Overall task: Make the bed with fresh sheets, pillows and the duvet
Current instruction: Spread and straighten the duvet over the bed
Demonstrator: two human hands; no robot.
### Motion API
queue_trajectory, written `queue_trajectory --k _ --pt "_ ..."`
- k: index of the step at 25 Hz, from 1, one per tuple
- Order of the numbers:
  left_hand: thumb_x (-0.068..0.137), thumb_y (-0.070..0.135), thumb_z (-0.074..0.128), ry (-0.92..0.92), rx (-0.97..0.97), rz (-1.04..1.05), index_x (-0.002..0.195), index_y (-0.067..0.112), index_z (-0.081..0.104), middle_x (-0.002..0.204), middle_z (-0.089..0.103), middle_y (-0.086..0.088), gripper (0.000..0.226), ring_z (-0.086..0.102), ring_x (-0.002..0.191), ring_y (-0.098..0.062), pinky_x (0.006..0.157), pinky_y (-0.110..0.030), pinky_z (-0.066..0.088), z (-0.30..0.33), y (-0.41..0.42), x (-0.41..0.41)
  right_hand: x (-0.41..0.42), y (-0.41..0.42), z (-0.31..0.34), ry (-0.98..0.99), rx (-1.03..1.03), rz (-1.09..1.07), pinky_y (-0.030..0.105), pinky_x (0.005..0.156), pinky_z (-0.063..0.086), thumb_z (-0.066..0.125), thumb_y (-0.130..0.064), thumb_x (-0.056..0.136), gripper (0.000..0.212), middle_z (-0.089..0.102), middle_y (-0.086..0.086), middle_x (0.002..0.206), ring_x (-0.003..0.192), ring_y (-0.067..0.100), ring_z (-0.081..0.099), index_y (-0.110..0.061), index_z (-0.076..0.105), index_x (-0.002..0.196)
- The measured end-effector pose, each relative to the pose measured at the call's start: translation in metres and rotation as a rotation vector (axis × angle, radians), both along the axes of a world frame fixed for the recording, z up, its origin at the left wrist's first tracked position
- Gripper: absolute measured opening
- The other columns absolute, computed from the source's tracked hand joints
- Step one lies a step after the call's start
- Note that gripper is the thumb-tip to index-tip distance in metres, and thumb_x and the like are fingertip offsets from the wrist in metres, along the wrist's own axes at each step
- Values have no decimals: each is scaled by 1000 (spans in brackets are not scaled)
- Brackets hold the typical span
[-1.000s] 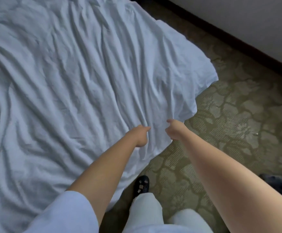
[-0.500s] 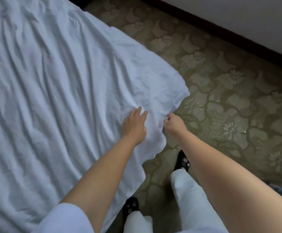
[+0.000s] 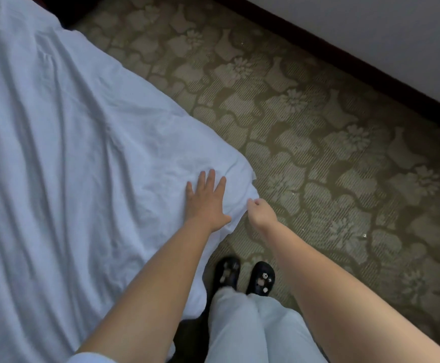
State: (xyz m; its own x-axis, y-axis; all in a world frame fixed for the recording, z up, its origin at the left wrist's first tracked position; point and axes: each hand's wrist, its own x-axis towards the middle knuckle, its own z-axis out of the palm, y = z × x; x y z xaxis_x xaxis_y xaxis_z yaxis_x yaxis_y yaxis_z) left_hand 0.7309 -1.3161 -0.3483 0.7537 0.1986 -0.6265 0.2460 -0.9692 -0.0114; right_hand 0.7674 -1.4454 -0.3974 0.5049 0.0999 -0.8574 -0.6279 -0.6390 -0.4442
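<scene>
Slippage threatens: left hand (image 3: 206, 203) presses flat, fingers spread, on the sheet (image 3: 69, 153) corner at 6 o'clock, right hand (image 3: 262, 212) pinches its edge, and hard tugging could drag it askew.

Head view, steeply down, probably standing

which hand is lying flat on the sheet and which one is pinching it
The left hand lies flat, fingers spread, on the white sheet. The right hand has curled fingers pinching the sheet's edge at the corner.
</scene>
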Motion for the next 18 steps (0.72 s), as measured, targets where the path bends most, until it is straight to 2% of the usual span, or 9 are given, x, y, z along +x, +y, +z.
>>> queue_trajectory --k 1,2,3,5,7,9,13,15,18 --pt "86 52 55 -18 -16 19 152 21 -5 159 -16 -6 94 -14 146 -25 118 -49 1 -5 3 13 10 5 -7 38 28 -60 26 63 33 31 -40 100 29 47 -1 85 74 13 49 -23 48 83" --pt "85 54 55 -30 -33 44 152 21 -4 159 -15 -6 95 -12 147 -24 119 -47 3 -10 7 26 21 12 -14 79 60 -122 30 77 39 32 -44 100 39 55 7 108 97 22 56 -15 56 111" --pt "85 55 56 -29 -44 69 153 20 -1 159 -12 -6 95 -8 147 -24 118 -45 5 -15 11 39 32 17 -20 108 58 -169 34 90 38 33 -46 99 54 50 10 131 118 28 51 -9 45 136" --pt "85 57 56 -5 -50 104 152 19 12 159 2 -9 89 7 146 -26 115 -41 17 -23 21 64 57 29 -29 196 43 -210 37 103 34 37 -51 98 70 35 12 149 133 31 39 -3 26 148" --pt "90 51 50 -38 -42 146 142 15 36 148 31 -11 64 32 134 -27 102 -37 34 -30 31 90 86 43 -35 284 92 -276 37 104 34 44 -50 96 73 32 12 151 134 31 37 -3 25 149" --pt "96 33 42 -108 -73 302 131 12 49 132 48 -9 41 45 120 -27 93 -36 40 -39 46 118 116 56 -45 350 118 -334 37 96 40 52 -48 93 70 42 11 145 128 30 45 -5 33 145" --pt "91 9 42 -101 -151 514 120 13 60 123 59 -4 35 54 112 -24 90 -32 44 -54 68 142 142 73 -58 408 -10 -239 39 83 46 67 -34 87 64 54 12 130 112 31 55 -3 44 136" --pt "90 10 44 -68 -200 548 120 15 61 124 60 -2 35 54 114 -23 92 -30 43 -58 74 144 151 79 -62 377 -39 -199 39 81 46 65 -19 88 56 54 12 127 107 32 55 -5 41 137" --pt "87 22 50 66 -275 463 123 15 56 125 55 -3 37 52 117 -24 92 -31 41 -52 70 145 163 87 -53 183 10 -81 40 83 45 48 -5 90 54 52 6 124 104 28 52 -17 32 140"
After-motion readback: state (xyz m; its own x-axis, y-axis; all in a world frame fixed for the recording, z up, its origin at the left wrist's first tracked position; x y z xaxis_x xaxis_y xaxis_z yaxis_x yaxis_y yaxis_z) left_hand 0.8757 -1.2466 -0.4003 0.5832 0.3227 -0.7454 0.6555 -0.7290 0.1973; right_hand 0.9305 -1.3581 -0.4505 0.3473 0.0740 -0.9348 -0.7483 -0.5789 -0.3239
